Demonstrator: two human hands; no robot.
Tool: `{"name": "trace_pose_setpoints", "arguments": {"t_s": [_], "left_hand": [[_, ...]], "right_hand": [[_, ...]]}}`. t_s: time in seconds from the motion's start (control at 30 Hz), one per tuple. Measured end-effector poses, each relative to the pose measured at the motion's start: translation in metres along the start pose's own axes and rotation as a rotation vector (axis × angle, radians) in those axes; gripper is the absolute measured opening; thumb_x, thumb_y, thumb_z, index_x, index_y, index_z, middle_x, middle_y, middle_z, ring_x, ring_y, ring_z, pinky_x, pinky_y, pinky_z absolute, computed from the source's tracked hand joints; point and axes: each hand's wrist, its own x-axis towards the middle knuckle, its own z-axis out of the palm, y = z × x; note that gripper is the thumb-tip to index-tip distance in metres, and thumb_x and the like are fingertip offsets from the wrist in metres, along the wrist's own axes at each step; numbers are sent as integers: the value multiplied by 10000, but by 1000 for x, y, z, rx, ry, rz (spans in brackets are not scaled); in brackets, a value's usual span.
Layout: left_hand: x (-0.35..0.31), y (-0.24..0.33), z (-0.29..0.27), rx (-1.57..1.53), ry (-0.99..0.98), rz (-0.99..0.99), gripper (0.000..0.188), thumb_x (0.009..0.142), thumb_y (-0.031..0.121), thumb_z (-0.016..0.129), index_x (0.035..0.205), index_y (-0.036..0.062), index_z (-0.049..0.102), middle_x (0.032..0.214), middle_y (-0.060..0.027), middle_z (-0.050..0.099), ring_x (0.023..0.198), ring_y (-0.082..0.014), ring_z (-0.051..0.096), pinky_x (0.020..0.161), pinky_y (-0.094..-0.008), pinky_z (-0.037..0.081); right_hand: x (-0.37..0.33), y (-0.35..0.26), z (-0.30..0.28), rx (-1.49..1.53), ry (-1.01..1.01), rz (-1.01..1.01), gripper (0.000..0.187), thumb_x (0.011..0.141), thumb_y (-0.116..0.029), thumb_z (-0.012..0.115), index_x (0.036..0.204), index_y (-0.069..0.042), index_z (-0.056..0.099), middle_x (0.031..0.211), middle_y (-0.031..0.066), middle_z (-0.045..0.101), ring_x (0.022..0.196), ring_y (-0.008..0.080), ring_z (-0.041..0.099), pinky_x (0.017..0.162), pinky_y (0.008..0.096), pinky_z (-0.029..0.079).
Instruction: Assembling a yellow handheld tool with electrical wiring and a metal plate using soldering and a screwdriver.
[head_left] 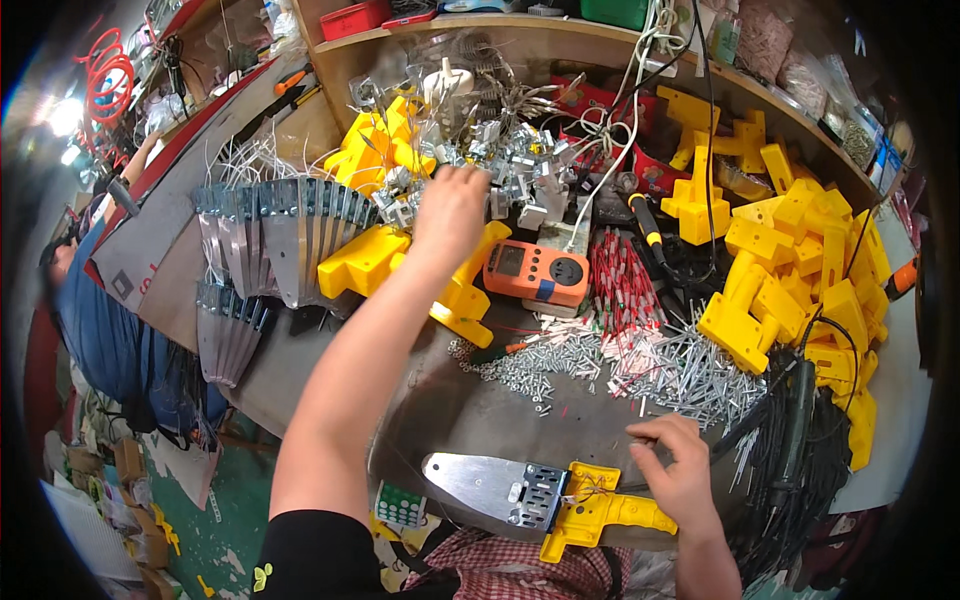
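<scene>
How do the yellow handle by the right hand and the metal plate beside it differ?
Colour: the handle is yellow; the plate is silver.
Shape: the handle is branched, with a hollow side facing up; the plate is flat, tapering to a rounded tip, with slots at its wide end.
Direction: the handle's grip points right; the plate's tip points left.
Shared: they meet end to end.

red lettering and a small red square mark run aslant on the grey panel (165, 262) at the left of the frame. pale print on the red packet (657, 176), upper right of centre, is too small to read.
</scene>
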Motion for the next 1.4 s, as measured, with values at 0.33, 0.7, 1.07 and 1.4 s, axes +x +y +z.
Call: {"name": "trace_pose_setpoints", "arguments": {"t_s": [0.33,0.7,1.07,1.4], "left_hand": [[-7,-33,-23,179,-149,136,173,739,62,561,895,92,629,922,-78,589,968,-247,528,808,-370,421],[-1,-39,-29,-18,-119,293,150,704,3,551,838,71,562,870,-76,568,898,-261,552,749,-358,474],[-38,112,-184,-346,79,531,207,663,135,592,861,74,578,758,-30,522,681,-178,552,563,-299,473],[-103,121,-203,-195,-161,504,263,618,130,604,873,68,617,713,14,540,617,-128,517,532,-267,333]], "right_hand": [[19,-11,5,63,-92,-92,109,760,-68,660,867,-47,662,770,54,618,750,207,559,764,311,377],[20,-14,-11,91,-160,-40,98,802,-78,640,892,-47,661,777,75,619,754,219,588,722,314,445],[69,-80,5,291,66,-294,571,813,-97,648,1338,-57,427,958,155,628,819,273,616,748,335,492],[-53,-42,-34,-14,-161,-145,356,735,-5,631,1081,-84,663,822,79,660,689,259,602,739,375,460]]}}
